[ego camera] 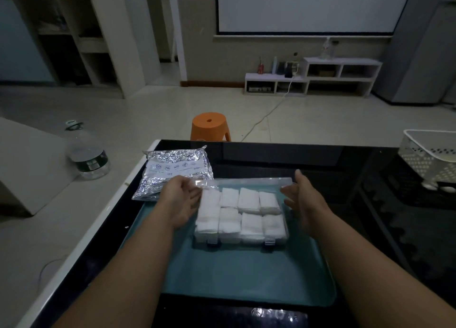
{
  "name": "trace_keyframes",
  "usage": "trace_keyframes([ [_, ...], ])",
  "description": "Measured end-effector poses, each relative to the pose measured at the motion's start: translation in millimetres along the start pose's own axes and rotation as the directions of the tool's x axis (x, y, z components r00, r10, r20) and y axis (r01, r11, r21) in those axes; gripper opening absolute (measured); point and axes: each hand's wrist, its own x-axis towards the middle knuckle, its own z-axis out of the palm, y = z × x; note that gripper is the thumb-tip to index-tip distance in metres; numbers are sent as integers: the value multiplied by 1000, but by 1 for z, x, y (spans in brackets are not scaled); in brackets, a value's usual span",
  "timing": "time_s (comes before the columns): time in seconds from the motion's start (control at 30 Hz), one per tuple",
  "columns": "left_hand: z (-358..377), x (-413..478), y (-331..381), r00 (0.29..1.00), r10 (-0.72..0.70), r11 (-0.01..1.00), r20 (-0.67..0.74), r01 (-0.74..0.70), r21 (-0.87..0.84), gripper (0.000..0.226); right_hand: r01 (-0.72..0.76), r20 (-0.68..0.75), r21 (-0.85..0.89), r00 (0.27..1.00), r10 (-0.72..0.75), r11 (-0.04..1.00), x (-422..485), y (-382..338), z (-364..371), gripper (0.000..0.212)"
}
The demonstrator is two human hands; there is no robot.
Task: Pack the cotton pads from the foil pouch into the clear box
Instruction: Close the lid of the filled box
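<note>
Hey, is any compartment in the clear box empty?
No, all eight compartments of the clear box hold white cotton pads.

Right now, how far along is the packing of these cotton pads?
Mostly done: all eight sections of the clear box hold cotton pads. In hand: the left hand and right hand sit at the ends of the open lid, apparently to close it. Left: shutting the lid; the foil pouch lies beside the box.

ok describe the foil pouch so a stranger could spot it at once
Find the black table, then the teal tray on it. At the tray's far left corner lies the foil pouch. It alone is crinkled silver with a white label.
</note>
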Motion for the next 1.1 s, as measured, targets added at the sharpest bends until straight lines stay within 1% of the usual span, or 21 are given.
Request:
trace_keyframes([
  [0.07, 0, -6, 2, 998, -29, 997, 56, 25, 79, 19, -13, 29, -31, 999, 14, 999, -2, -2, -2, 53],
  [0.1, 0, -8, 2, 994, -51, 989, 97, 37, 142, 20, -24, 35, -48, 999, 25, 999, -2, -3, -3, 51],
  [0.13, -1, -8, 1, 989, -64, 974, 133, 33, 223, 30, -36, 51, -75, 998, 40, 997, -2, -2, -5, 51],
  [0.17, -2, -8, -1, 986, -65, 951, 156, 14, 308, 45, -42, 70, -113, 996, 50, 993, -2, 0, -5, 53],
  [0.2, -2, -7, -3, 983, -58, 922, 172, -13, 387, 61, -28, 90, -166, 995, 43, 986, -1, 3, -6, 60],
  [0.23, -1, -8, -5, 983, -39, 896, 177, -44, 442, 72, -3, 118, -215, 993, 29, 977, 1, 6, -5, 73],
  [0.27, 2, -12, -7, 984, -22, 877, 174, -65, 475, 78, 16, 149, -270, 989, 25, 963, 4, 8, -5, 86],
  [0.3, 4, -15, -8, 985, -6, 867, 171, -80, 492, 79, 38, 181, -319, 983, 21, 947, 2, 9, -3, 95],
  [0.33, 6, -19, -8, 985, 4, 861, 171, -91, 501, 77, 46, 198, -351, 980, 26, 935, 1, 9, -2, 99],
  [0.4, 6, -23, -5, 989, 11, 830, 150, -93, 549, 65, 44, 186, -393, 982, 33, 919, -11, 3, -1, 94],
  [0.47, 4, -28, -1, 995, 32, 721, 94, -88, 687, 50, 37, 161, -463, 986, 42, 886, -16, -1, -2, 85],
  [0.53, 4, -34, 1, 999, 21, 605, 45, -49, 795, 43, 12, 146, -490, 987, 68, 871, -19, -2, -4, 77],
  [0.6, 5, -37, -1, 999, 4, 556, 35, -32, 830, 49, 2, 132, -501, 988, 74, 865, -21, -2, -4, 69],
  [0.67, 4, -34, -4, 997, 16, 505, 72, -71, 860, 61, 36, 112, -571, 993, 34, 820, -21, 1, -3, 67],
  [0.73, 3, -32, -5, 993, 40, 398, 110, -117, 910, 68, 73, 111, -615, 994, -5, 785, -25, 1, -2, 67],
  [0.83, 1, -31, -9, 985, 110, 243, 130, -153, 958, 68, 101, 106, -657, 993, -41, 747, -26, 3, -1, 65],
  [0.9, 1, -33, -11, 979, 155, 200, 135, -165, 966, 63, 126, 110, -684, 992, -69, 719, -26, 5, 0, 62],
  [1.03, -2, -33, -12, 960, 242, 187, 139, -187, 964, 49, 175, 100, -714, 984, -149, 678, -27, 10, -2, 49],
  [1.1, -1, -32, -12, 953, 263, 156, 148, -193, 969, 44, 191, 104, -728, 980, -169, 659, -28, 11, -2, 44],
])
